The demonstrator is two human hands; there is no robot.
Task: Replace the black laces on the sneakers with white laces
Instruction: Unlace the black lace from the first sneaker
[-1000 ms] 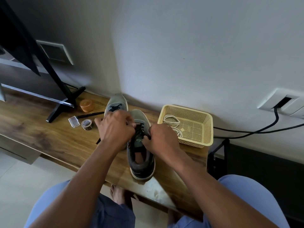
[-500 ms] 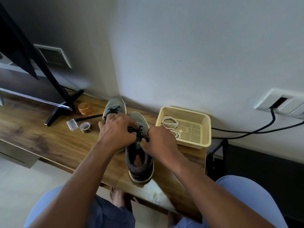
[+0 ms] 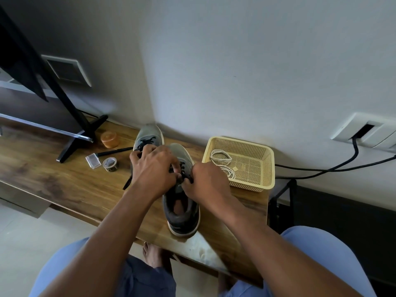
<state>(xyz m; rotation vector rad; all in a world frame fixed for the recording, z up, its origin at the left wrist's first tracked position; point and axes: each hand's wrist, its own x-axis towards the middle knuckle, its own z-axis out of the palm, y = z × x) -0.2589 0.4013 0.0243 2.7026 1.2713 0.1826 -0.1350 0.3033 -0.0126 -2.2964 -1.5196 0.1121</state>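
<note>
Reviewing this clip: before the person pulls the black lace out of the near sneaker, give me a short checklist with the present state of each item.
1. Both hands on the lace: left hand and right hand pinch the black lace - ok.
2. Knot undone: hidden by the fingers - cannot tell.
3. Near sneaker flat on the table - ok.
4. White laces ready in the yellow basket - ok.
5. Far sneaker already unlaced: black lace there - not ok.
</note>
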